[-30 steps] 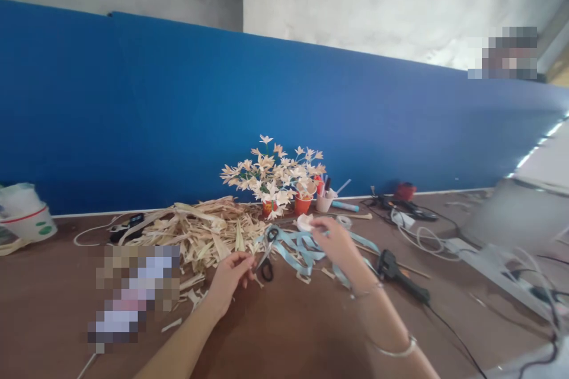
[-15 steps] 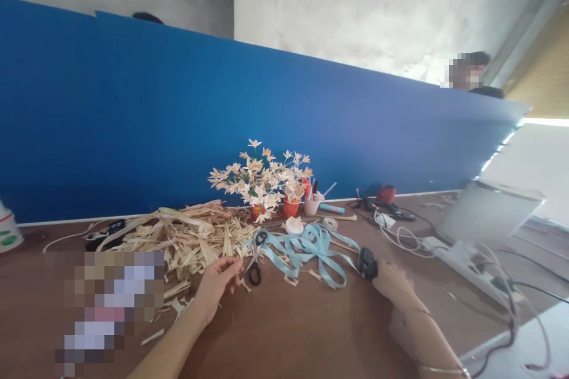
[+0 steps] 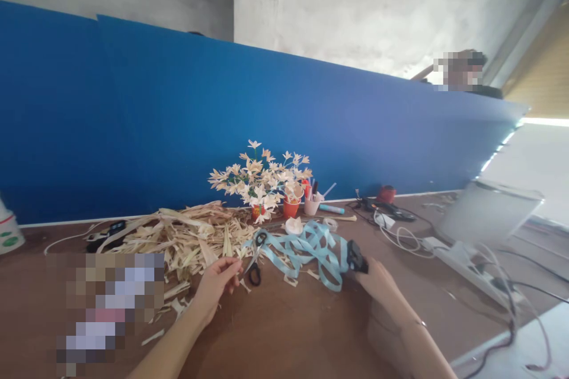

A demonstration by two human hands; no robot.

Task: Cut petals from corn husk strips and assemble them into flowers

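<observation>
My left hand [image 3: 222,278] is pinched closed beside the black-handled scissors [image 3: 254,273]; what lies between its fingertips is too small to make out. My right hand [image 3: 376,277] is closed on a small black object [image 3: 357,257] at the right end of the tangled light blue ribbon [image 3: 306,249]. Left of the ribbon lies a heap of dry pale husks [image 3: 191,234]. Behind it, cream-coloured flowers [image 3: 260,174] stand in small red pots, one of them an orange-red cup [image 3: 290,207].
A pen cup [image 3: 312,206] and a blue marker [image 3: 332,209] are near the blue partition [image 3: 178,118]. On the right are a white power strip [image 3: 471,275], cables and a translucent bin [image 3: 489,213]. Behind the partition, a person's head [image 3: 462,71] shows.
My right hand has moved left with the black object, and the ribbon's right end has shifted left. My left hand has hardly moved. The person behind the partition has shifted slightly.
</observation>
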